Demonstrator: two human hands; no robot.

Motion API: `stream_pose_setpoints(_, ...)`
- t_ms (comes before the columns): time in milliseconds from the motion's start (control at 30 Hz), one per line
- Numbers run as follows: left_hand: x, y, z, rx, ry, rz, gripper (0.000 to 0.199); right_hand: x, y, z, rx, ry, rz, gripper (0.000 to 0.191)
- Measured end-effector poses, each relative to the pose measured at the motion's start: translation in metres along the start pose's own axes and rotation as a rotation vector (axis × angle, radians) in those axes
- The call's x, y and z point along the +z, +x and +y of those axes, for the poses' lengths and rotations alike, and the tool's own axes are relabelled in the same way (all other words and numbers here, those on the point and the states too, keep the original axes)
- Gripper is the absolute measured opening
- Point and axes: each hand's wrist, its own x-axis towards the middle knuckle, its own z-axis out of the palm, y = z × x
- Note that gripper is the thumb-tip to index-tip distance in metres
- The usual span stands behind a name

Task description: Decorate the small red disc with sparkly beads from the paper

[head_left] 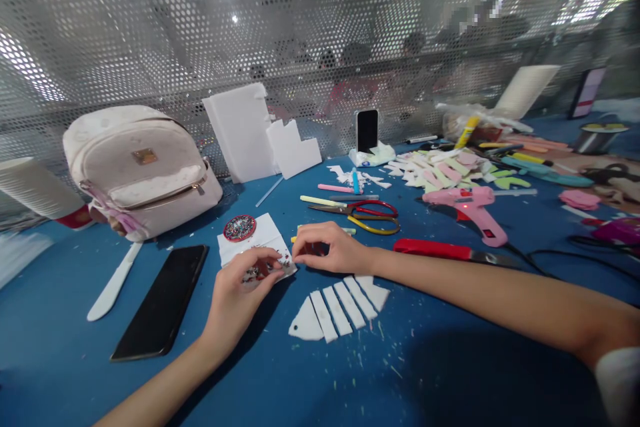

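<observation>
As the bare left hand [235, 285] curves over a bit-strewn white paper sheet [269, 228], thumb and forefinger slightly parted, the bare right hand [336, 250] bends its fingers at the sheet's edge; whether they pinch anything, I cannot tell. Flat white fish-shaped pieces [331, 313] lie just nearer the wearer, bordered by open blue tabletop [250, 380].

Face up at the left of the blue bench [240, 380], a dark phone [161, 303]. Behind it, a pale backpack [145, 173] with a small plaque and zipped front pocket. Farther left, a slanting stack of white cups [40, 187]. Toward the rear, a smaller phone [367, 131], upright on a crumpled packet [374, 156]. At right rear, another slanting cup stack [527, 90]. Beyond, a grey perforated screen [300, 13], with blurred people [356, 57] visible through it.
</observation>
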Motion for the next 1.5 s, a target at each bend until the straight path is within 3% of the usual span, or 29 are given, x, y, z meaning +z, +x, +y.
stream_pose_setpoints(533,0.001,-0.004,-0.010,0.005,0.028,-0.033,0.020,0.000,0.001,-0.002,-0.004,-0.005,-0.024,0.008)
stream_pose_setpoints(1500,0.000,-0.006,-0.006,0.036,0.066,0.011,0.016,0.000,0.001,0.000,0.016,-0.012,-0.023,0.010)
